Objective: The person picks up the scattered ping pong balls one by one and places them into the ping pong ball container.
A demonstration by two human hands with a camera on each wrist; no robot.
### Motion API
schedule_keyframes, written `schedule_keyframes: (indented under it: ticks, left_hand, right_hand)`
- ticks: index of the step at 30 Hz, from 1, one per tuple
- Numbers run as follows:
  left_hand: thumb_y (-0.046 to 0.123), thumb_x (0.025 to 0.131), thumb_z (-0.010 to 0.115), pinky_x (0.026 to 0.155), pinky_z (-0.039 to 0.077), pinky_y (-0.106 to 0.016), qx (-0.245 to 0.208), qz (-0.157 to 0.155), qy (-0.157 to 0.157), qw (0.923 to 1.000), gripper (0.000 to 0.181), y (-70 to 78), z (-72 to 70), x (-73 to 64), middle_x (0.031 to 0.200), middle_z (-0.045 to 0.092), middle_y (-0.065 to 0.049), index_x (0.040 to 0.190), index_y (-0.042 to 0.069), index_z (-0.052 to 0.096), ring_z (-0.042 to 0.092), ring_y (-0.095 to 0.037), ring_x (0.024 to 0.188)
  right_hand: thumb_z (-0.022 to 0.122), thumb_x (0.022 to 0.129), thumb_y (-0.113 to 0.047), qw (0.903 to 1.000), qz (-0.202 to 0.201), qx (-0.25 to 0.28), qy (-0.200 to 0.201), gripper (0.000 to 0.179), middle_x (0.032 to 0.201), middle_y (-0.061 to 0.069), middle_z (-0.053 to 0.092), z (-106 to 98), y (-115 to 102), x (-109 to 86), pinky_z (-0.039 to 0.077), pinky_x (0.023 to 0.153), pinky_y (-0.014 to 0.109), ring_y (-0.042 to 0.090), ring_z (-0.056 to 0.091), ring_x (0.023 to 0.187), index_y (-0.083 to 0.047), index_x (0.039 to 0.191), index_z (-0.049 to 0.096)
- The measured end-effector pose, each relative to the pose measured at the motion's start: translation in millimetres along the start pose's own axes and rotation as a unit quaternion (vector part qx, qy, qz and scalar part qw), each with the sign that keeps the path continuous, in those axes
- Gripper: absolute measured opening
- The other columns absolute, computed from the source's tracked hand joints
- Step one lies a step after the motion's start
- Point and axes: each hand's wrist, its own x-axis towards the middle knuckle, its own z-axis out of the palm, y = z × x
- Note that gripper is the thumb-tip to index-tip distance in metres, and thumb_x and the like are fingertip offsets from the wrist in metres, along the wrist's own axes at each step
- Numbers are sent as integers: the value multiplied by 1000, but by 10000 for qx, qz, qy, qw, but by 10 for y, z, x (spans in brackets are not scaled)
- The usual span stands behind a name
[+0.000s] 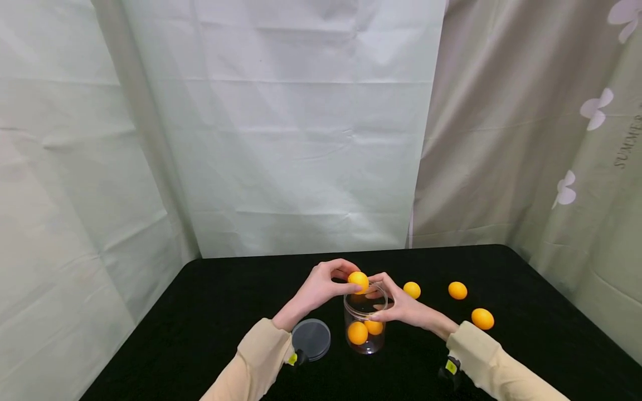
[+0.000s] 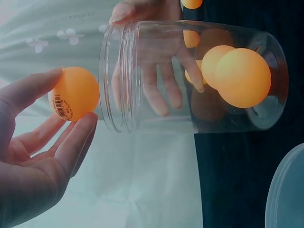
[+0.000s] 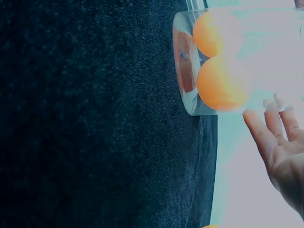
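My left hand (image 1: 326,287) pinches an orange ping-pong ball (image 1: 358,282) between thumb and fingertips, just over the mouth of a clear plastic jar (image 1: 365,350). A printed barcode shows on that ball in the left wrist view, where a narrow gap parts it from the jar's rim. Around the upper part of the jar, thumb in front and fingers behind, my right hand (image 1: 401,306) grips it. Two more orange balls (image 2: 243,78) lie at the jar's bottom. The jar stands upright and uncovered.
A grey round lid (image 1: 311,339) lies on the black table (image 1: 241,295), left of the jar. To the right are three loose orange balls: one (image 1: 412,289) behind the right hand, another (image 1: 457,290) farther right, a third (image 1: 482,318) near the right sleeve. Pale curtains (image 1: 301,139) hang behind.
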Motion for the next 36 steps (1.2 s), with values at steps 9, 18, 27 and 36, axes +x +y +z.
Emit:
schedule_keyframes:
  ticks: [9, 18, 27, 36]
  left_hand:
    - [9, 82, 66, 72, 47, -32, -7, 35, -78, 10000, 27, -7, -1, 4, 96, 60, -11, 106, -2, 59, 57, -23, 85]
    - [9, 82, 66, 74, 46, -33, -51, -12, -196, 9998, 27, -10, 6, -7, 98, 59, -11, 106, -2, 58, 55, -25, 87]
    - [9, 82, 66, 74, 46, -33, 50, 39, -155, 9999, 26, -17, 4, 10, 97, 59, -10, 105, -1, 59, 56, -23, 86]
    - [13, 82, 67, 74, 46, -33, 75, 64, -171, 9998, 27, -245, 31, 106, 97, 60, -5, 106, 3, 60, 56, -20, 86]
  right_hand:
    - [62, 82, -13, 10000, -51, 10, -29, 61, 129, 17, 27, -2, 8, 9, 39, 89, 44, 34, 35, 115, -11, 129, 24]
    - [63, 81, -15, 9999, -85, 36, -60, 61, 127, 17, 29, 8, 4, 8, 38, 90, 46, 33, 35, 115, -13, 129, 24]
    - [61, 82, -11, 9999, -150, 28, -50, 59, 128, 17, 29, -6, 4, 16, 39, 89, 45, 35, 34, 114, -11, 129, 24]
    - [60, 82, -9, 9999, -100, 32, -38, 61, 128, 16, 27, -2, -3, 16, 39, 88, 45, 35, 34, 114, -8, 129, 23]
